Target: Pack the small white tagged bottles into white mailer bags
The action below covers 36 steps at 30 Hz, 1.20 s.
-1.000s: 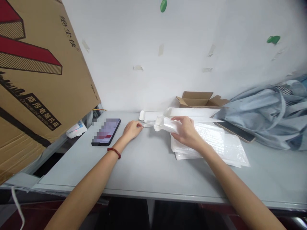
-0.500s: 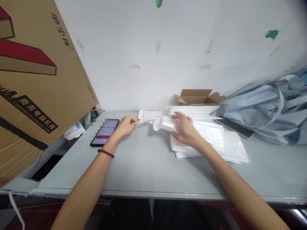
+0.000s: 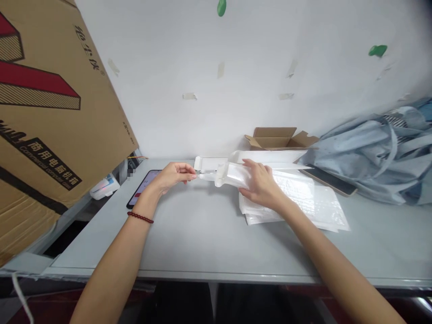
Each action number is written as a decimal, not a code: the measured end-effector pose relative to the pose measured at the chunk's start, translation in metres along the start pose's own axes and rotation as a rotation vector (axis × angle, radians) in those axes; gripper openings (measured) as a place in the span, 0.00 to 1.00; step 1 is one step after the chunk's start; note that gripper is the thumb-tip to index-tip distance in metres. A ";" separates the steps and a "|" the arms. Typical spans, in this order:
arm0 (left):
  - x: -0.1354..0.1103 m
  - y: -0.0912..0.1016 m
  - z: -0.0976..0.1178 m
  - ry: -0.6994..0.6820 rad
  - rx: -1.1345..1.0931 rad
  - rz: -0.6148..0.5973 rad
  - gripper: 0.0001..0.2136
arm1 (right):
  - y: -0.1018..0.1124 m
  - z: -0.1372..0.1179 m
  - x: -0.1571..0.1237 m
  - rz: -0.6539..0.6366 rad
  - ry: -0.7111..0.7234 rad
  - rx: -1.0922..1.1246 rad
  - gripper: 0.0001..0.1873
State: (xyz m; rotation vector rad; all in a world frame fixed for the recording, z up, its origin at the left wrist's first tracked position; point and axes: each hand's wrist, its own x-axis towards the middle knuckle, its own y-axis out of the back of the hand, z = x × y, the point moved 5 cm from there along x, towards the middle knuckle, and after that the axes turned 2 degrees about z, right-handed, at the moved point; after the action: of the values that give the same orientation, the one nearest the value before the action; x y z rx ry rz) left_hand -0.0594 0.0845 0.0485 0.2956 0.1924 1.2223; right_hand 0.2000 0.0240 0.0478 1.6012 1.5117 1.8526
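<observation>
My left hand has its thumb and fingertips pinched on the end of a white cord. The cord runs right, to the open end of a small white box; whether it enters the box is too blurred to tell. Around that box my right hand is closed, thumb on the near side and fingers over the top. Under and beyond the right hand lie white bubble mailers. Another flat white box rests against the wall behind the cord.
A phone lies partly under my left wrist. Farther right are an open cardboard box, a dark flat object and a light blue cloth bag. A large computer-case carton leans in from the left.
My left hand has turned and shifted slightly, covering more of the phone. The cord, loosely looped before, now looks straighter between the hand and the box. My right hand has hardly moved.
</observation>
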 end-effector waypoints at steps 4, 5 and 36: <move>0.000 -0.012 0.002 0.010 -0.011 -0.028 0.10 | 0.000 -0.002 0.000 -0.015 -0.002 0.001 0.38; 0.001 -0.015 0.001 0.007 -0.019 -0.034 0.10 | 0.001 -0.002 0.000 -0.010 0.000 0.002 0.37; 0.001 -0.051 0.003 -0.061 -0.170 0.164 0.08 | 0.003 -0.008 0.000 -0.004 0.056 0.142 0.35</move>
State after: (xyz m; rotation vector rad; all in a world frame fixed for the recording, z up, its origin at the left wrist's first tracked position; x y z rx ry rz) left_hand -0.0126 0.0689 0.0345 0.2033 0.0113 1.3814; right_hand 0.1942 0.0188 0.0518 1.6181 1.7041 1.8391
